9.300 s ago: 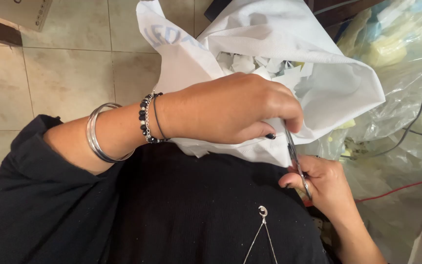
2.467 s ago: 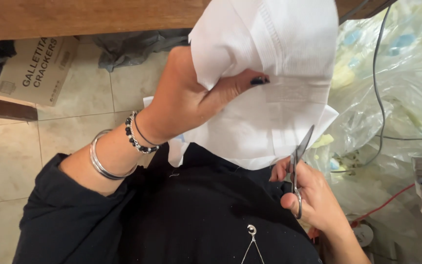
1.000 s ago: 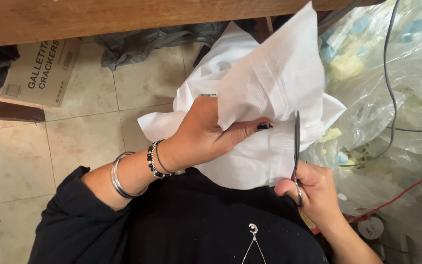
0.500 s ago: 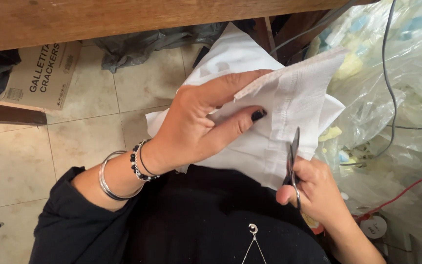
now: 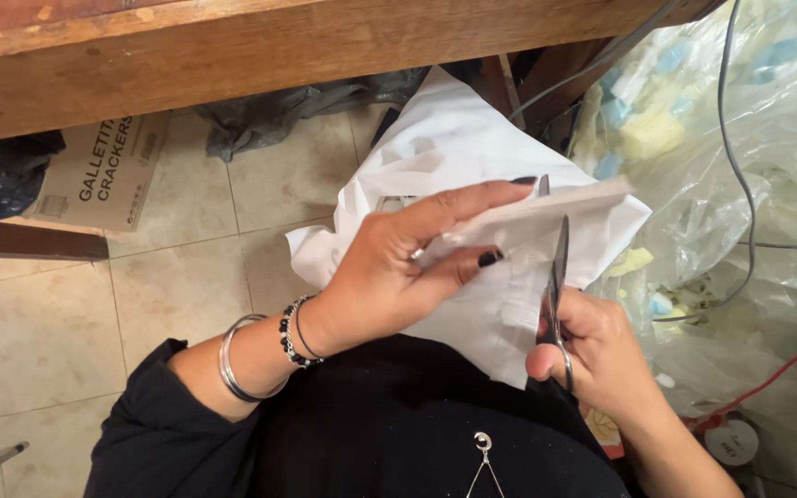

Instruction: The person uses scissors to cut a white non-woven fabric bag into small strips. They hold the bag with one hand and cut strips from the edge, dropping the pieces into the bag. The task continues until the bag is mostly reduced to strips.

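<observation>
Two hands at work, centre of frame: left hand [image 5: 398, 272] fingers pinched on a folded strip of white fabric [image 5: 518, 267], index stretched flat along its top edge, thumb pressing from below, dark polish on the nails. Right hand [image 5: 597, 355] at lower right, fingers curled closed through the loops of scissors [image 5: 553, 286], blades pointing up and partly apart, straddling the strip just right of the left fingertips. Fabric lies over the lap, centre to upper right. Left wrist wears a beaded bracelet [image 5: 292, 332] and silver bangles [image 5: 232, 369], black sleeve behind. Wooden tabletop edge [image 5: 279, 46] across the top, cardboard box [image 5: 103, 175] upper left on the tiled floor [image 5: 168, 286], clear plastic bag [image 5: 740, 184] of scraps at right
</observation>
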